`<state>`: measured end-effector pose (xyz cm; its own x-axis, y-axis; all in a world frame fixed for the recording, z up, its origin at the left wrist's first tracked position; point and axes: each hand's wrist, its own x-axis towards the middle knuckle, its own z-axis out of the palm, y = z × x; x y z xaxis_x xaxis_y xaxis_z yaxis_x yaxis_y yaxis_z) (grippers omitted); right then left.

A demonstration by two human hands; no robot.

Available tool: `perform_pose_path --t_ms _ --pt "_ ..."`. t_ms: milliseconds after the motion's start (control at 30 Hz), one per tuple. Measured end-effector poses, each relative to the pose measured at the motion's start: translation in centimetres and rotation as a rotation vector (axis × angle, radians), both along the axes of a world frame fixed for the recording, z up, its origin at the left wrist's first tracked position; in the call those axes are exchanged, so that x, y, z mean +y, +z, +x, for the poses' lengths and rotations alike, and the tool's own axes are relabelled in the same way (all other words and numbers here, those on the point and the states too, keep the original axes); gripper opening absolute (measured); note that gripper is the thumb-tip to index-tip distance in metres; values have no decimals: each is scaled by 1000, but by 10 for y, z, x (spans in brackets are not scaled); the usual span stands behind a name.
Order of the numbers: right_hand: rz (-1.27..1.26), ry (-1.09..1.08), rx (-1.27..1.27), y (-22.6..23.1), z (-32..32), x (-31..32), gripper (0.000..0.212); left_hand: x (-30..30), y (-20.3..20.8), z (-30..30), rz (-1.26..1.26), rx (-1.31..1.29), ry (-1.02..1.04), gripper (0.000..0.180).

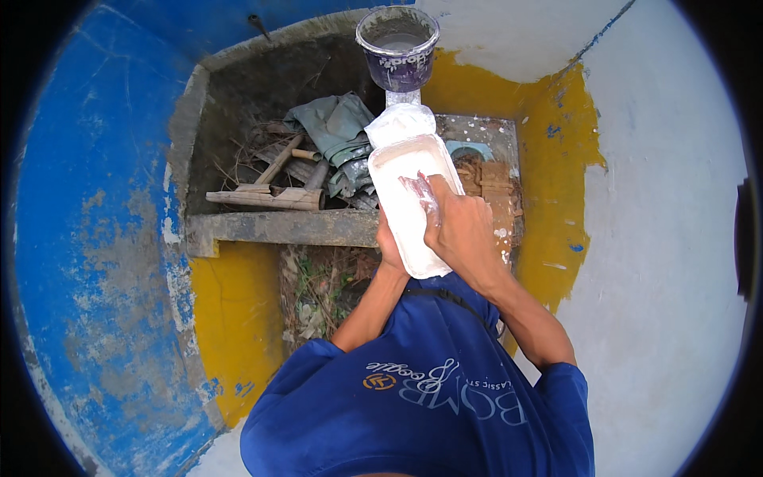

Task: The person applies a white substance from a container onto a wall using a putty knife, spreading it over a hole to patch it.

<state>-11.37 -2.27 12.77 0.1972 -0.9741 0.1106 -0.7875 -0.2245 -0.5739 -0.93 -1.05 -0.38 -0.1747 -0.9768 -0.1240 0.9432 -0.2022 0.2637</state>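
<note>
Daylight diffuse, shadows soft. White tray (404, 230) glares, surface detail washed out. Alcove (338, 67) dim. Blue wall (60, 199) bowed by lens; corners black.

A painting site, shown by half-painted walls (556, 183) and paint tray (406, 225).

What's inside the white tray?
A white coating, with a smeared tool in the right hand over it. Whatever lies beneath that hand and tool is covered.

Peeling blue wall (67, 199), white wall (668, 215), grey concrete ledge (294, 228)
</note>
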Motion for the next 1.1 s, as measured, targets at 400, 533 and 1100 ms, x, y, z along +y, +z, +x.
perform_pose_path --t_ms 400,533,1100 --pt "-49 31 -113 5 5 4 30 0 3 -1 -134 -20 22 59" --pt "46 -91 -1 -2 0 -1 32 -3 8 -5 -44 34 -21 59" --pt "121 -90 -70 -8 -6 1 41 -3 -2 -14 27 -73 17 59"
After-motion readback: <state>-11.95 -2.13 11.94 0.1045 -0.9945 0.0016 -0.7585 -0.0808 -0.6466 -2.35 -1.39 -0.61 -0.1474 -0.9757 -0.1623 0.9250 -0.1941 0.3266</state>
